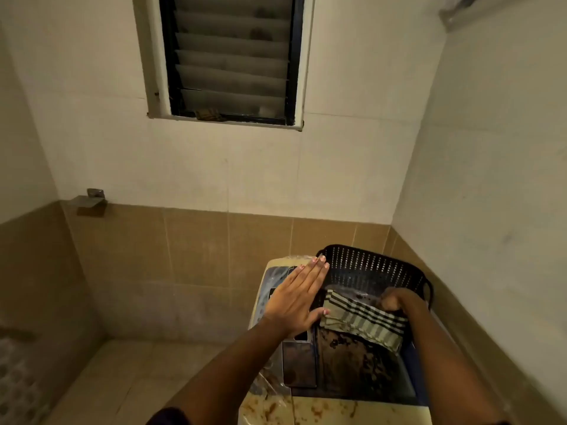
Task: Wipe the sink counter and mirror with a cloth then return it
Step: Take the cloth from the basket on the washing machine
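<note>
Striped cloth (pixel 363 322) gripped by right hand (pixel 395 299); left hand (pixel 299 297) flat.

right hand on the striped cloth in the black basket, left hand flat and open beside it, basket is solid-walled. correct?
One error: the black basket has perforated walls, not solid, as the head view shows. The rest holds: right hand on the striped cloth, left hand flat and open beside it.

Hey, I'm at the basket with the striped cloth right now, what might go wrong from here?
The black basket sits tilted on the washing machine, so tugging the striped cloth with the right hand might shift or tip it. The left hand lies flat beside the rim rather than gripping it, so it may not steady the basket.
</note>
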### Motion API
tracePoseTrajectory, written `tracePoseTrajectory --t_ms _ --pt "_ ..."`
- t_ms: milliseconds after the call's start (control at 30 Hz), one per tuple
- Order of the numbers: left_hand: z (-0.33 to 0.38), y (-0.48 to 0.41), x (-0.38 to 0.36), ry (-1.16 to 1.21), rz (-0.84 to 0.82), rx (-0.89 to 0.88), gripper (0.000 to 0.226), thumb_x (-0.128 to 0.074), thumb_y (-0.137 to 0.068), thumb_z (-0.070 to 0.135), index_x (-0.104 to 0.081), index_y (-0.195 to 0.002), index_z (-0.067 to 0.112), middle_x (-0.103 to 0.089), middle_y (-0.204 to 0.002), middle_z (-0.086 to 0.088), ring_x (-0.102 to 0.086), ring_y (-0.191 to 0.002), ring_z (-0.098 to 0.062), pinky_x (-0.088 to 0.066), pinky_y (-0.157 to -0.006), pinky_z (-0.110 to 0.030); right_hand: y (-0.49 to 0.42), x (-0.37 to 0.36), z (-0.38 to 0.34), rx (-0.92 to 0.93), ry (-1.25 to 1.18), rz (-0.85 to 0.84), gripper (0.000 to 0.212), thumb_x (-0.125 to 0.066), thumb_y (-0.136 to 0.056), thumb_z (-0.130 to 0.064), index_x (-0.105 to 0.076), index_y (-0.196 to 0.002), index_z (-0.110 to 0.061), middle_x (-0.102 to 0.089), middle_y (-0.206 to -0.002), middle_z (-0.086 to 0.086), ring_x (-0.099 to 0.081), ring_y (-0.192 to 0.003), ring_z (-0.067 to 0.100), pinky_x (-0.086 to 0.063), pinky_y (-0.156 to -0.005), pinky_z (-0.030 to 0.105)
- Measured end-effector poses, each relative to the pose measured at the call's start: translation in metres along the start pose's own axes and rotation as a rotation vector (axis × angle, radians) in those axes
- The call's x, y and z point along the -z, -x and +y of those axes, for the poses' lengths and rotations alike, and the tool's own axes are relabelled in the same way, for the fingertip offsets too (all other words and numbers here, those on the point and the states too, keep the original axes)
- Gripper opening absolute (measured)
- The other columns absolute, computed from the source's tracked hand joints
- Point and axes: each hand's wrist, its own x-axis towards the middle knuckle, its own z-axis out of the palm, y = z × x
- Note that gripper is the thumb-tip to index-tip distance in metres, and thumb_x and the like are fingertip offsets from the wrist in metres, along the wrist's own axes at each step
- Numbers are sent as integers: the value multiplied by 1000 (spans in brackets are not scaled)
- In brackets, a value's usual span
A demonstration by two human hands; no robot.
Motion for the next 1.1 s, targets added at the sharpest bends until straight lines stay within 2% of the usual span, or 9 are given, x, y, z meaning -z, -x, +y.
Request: tracePoseTrajectory --t_ms 100,200,333,500,700,800,867,967,1100 --pt "-3 4 4 -43 25 17 79 -29 -94 58 -10 -149 5 -11 -157 -12 -8 -146 -23 -6 -114 -36 14 4 -8 -19 -74 2 35 -52 -89 -12 -57 -120 3 -53 -130 18 -58 -101 28 -48 -76 33" --pt "-9 10 8 -69 11 40 78 -28 -94 58 -10 -149 5 -10 -157 -12 -7 -145 -22 -4 -117 -35 58 18 -38 35 -127 288 25 -56 -88 -10 -65 -109 1 -64 -113 16 -61 -99 28 -48 -78 30" --pt "-20 29 22 69 -1 201 79 -25 -94 59 7 -148 10 8 -157 -7 9 -145 -19 3 -118 -36 116 24 -86 278 -189 706 27 -52 -87 5 -67 -107 -4 -68 -107 20 -64 -95 31 -51 -83 38" --pt "-37 62 50 529 5 472 89 -45 -92 52 11 -148 11 19 -154 -2 18 -142 -17 9 -114 -31 189 7 -145 745 -30 913 41 -52 -79 16 -67 -107 -11 -68 -104 9 -56 -101 25 -46 -88 31" --pt "-65 118 105 972 -27 734 73 -62 -84 4 -25 -146 15 -21 -155 -8 -17 -143 -23 -19 -115 -34 261 -14 -231 1138 -60 758 20 -58 -84 5 -69 -94 -7 -70 -91 10 -54 -85 14 -38 -79 25" --pt "-83 175 142 1144 -62 751 45 -53 -81 -11 -49 -122 8 -55 -119 -11 -51 -112 -15 -43 -91 -16 296 -39 -282 1278 -126 632 25 -57 -85 2 -71 -98 -15 -71 -96 4 -56 -90 16 -38 -76 17" --pt "-96 224 167 1139 -105 747 22 -52 -84 -10 -59 -96 8 -60 -90 -3 -57 -84 -2 -44 -79 -12 322 -58 -317 1362 -201 553 27 -58 -86 -1 -71 -99 -20 -70 -94 -3 -55 -89 6 -36 -78 9" --pt "-117 312 209 1034 70 851 20 -58 -85 -3 -64 -76 14 -65 -77 7 -58 -77 1 -42 -81 -15 364 -94 -373 1471 -305 455 26 -58 -86 -2 -72 -97 -21 -64 -91 -13 -53 -89 -9 -35 -79 3" --pt "-128 425 278 820 276 970 18 -59 -84 -7 -69 -95 2 -68 -84 2 -59 -71 11 -45 -75 -13 421 -152 -448 1569 -398 338 29 -56 -87 -1 -68 -105 -21 -61 -101 -1 -54 -98 -1 -38 -84 6"
